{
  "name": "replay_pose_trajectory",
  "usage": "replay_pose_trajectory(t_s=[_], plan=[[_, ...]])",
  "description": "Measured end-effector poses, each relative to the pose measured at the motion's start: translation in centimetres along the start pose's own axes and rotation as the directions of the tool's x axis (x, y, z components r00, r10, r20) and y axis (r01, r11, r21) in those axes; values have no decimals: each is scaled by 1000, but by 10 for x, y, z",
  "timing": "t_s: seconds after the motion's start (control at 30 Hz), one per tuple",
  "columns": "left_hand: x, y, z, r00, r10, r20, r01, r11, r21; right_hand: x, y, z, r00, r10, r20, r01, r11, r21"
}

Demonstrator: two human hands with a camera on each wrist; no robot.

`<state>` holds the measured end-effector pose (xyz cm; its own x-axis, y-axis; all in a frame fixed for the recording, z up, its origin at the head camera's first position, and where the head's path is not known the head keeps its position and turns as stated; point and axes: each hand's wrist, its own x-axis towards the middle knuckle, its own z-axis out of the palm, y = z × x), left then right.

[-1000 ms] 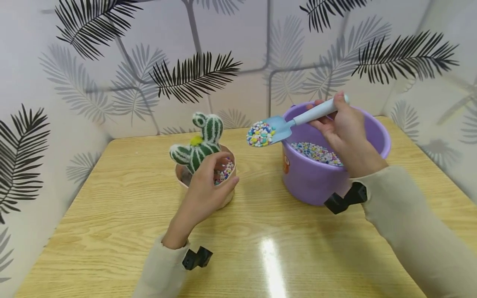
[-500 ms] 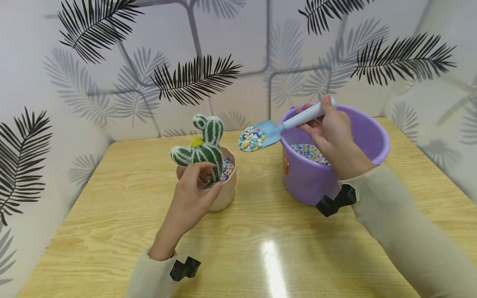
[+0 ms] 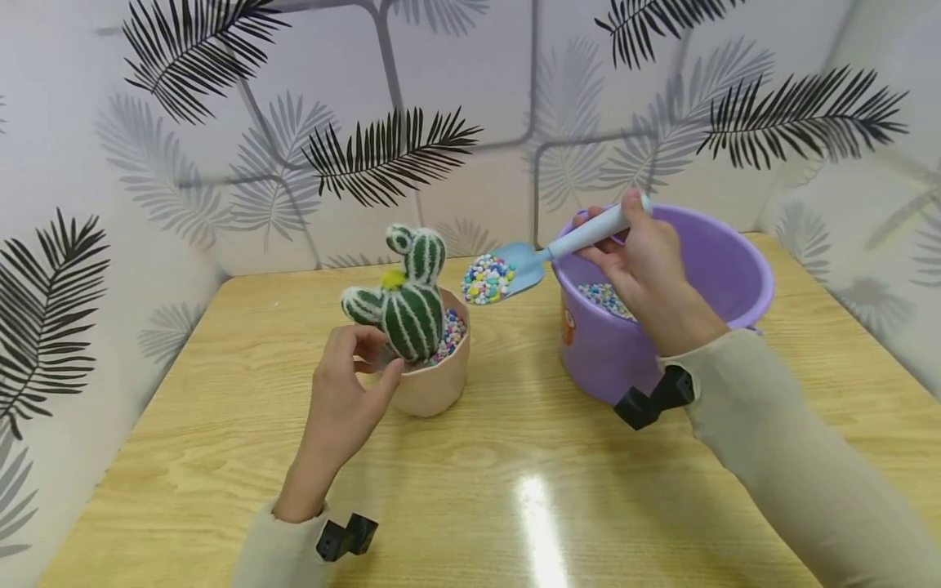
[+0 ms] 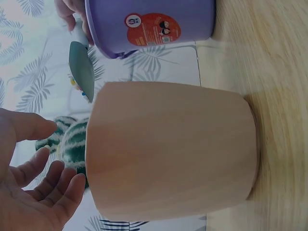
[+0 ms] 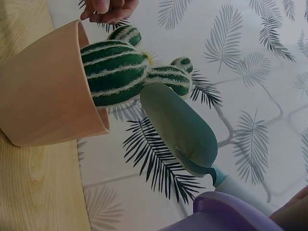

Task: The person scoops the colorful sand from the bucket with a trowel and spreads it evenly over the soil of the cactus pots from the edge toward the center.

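Note:
My right hand (image 3: 647,260) grips the pale blue handle of a small hand trowel (image 3: 525,266). Its blade carries a heap of multicoloured pebbles (image 3: 488,279) in the gap between bucket and pot. A green felt cactus (image 3: 413,322) with white stripes and a yellow tuft stands in a peach flowerpot (image 3: 434,392), leaning slightly left. More coloured pebbles (image 3: 452,336) lie inside, along the right side of the cactus. At the pot's left rim is my left hand (image 3: 349,392), fingers loosely bent and holding nothing; the left wrist view has its fingertips (image 4: 77,182) close to the rim.
A purple bucket (image 3: 606,359) part-filled with pebbles stands right of the pot, under my right hand. Behind the wooden table (image 3: 470,490) rises a wall (image 3: 470,82) with a leaf pattern. Black cameras sit on both wrists.
My left hand has drawn back left from the pot's inside and the cactus to the near left rim. The loaded trowel has moved left, closer to the pot, and slightly down.

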<state>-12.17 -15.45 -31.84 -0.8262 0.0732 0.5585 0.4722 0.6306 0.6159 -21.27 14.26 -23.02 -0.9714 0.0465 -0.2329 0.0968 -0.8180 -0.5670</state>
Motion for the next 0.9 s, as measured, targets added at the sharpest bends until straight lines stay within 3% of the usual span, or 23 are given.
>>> replay_pose_trajectory(t_s=[0.33,0.5,0.67,0.9], plan=[[-2,-18,-6,993,-108,-48,108,994,-4,-1,5,5,1000,-15,-13,15,999,-45],[1,-29,-6,969,-242,-48,240,970,-46,-2,6,6,1000,-14,-23,13,998,-61],[5,-36,-9,937,-350,15,348,925,-154,-3,7,8,1000,-11,-28,9,998,-58],[12,-54,-13,930,-335,150,364,894,-262,-1,10,8,1000,-2,-24,1,998,-59]])
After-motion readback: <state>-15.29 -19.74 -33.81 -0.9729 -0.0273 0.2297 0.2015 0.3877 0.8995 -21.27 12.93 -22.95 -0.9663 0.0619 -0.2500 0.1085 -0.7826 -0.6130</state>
